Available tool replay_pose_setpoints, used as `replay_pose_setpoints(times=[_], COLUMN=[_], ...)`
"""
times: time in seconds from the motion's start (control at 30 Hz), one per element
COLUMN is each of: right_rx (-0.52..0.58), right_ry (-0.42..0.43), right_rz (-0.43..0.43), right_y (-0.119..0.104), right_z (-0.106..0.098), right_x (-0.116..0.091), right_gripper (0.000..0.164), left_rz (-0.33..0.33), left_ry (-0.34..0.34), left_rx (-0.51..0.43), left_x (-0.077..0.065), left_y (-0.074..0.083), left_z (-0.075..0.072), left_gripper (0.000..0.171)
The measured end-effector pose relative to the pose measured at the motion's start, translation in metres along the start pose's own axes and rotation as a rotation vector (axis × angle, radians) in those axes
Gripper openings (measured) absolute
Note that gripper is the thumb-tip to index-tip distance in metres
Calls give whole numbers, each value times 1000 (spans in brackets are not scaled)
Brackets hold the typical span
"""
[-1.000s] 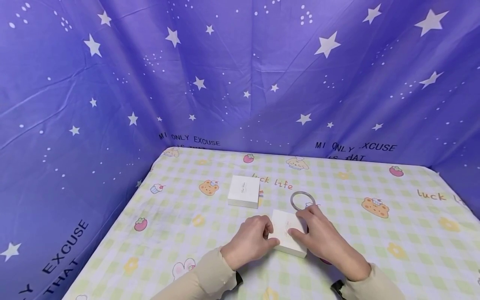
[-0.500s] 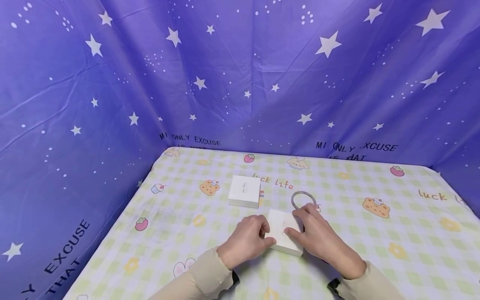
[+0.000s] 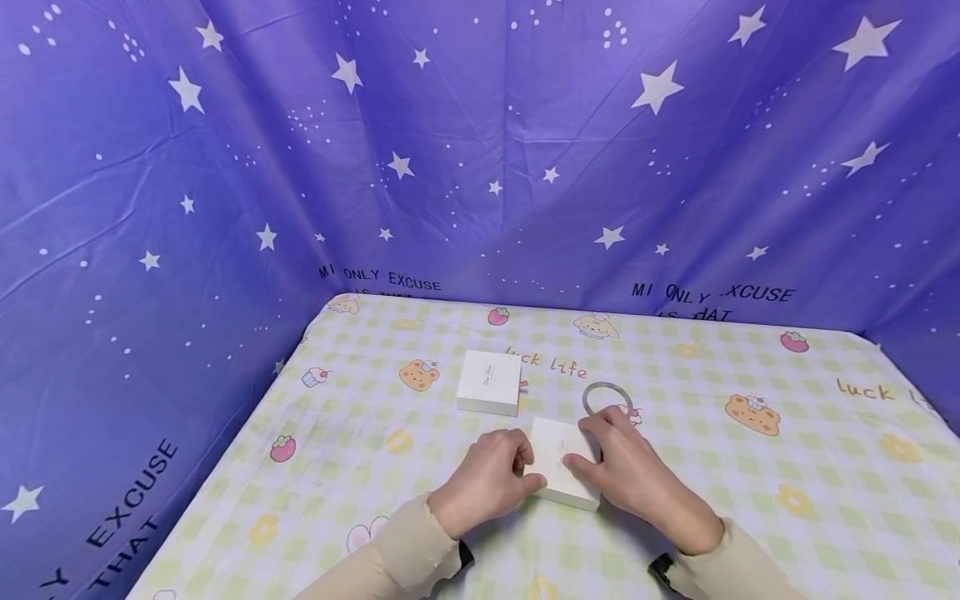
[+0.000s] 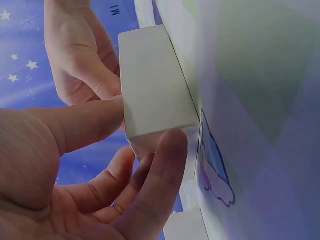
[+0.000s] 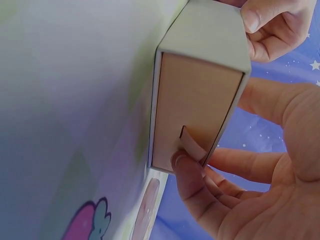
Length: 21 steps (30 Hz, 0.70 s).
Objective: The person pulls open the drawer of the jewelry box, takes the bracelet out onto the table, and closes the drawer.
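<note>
A small white drawer box (image 3: 551, 440) with faint print on top rests on the table between both hands. My left hand (image 3: 491, 475) holds its left side, thumb at the near top edge; in the left wrist view, a finger touches the corner of the plain box wall (image 4: 155, 80). My right hand (image 3: 633, 477) grips the right side, thumb on top. The right wrist view shows the box's tan inner drawer (image 5: 195, 95), flush in its white sleeve, and a small ribbon pull tab (image 5: 192, 145). A fingertip of that hand touches the tab.
A second white box (image 3: 487, 381), printed on top, lies farther back to the left, a small ribbon tab at its right. A grey bangle (image 3: 606, 386) lies just beyond the right hand. The checked tablecloth (image 3: 315, 492) meets a purple star curtain (image 3: 480, 208) behind.
Both hands and the box between them have slid slightly to the left. The second box and the bangle stay where they were.
</note>
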State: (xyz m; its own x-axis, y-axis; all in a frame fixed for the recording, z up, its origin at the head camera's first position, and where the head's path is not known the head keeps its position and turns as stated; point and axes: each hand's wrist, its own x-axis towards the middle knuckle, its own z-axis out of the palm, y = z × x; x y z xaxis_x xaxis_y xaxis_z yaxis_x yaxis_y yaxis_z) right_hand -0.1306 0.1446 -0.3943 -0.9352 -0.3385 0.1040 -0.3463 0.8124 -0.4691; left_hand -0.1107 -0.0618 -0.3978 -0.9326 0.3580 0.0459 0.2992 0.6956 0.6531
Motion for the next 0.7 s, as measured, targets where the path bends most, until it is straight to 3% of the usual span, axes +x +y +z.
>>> replay_pose_setpoints(times=[0.7], right_rx=[4], right_ry=[-24], right_rz=[18], right_y=[-10], right_z=[5], right_x=[6], right_gripper=[50], left_rz=[-5], left_ry=[42], left_rx=[-24], left_x=[-6], left_y=[-8], left_z=[-4], left_gripper=[20])
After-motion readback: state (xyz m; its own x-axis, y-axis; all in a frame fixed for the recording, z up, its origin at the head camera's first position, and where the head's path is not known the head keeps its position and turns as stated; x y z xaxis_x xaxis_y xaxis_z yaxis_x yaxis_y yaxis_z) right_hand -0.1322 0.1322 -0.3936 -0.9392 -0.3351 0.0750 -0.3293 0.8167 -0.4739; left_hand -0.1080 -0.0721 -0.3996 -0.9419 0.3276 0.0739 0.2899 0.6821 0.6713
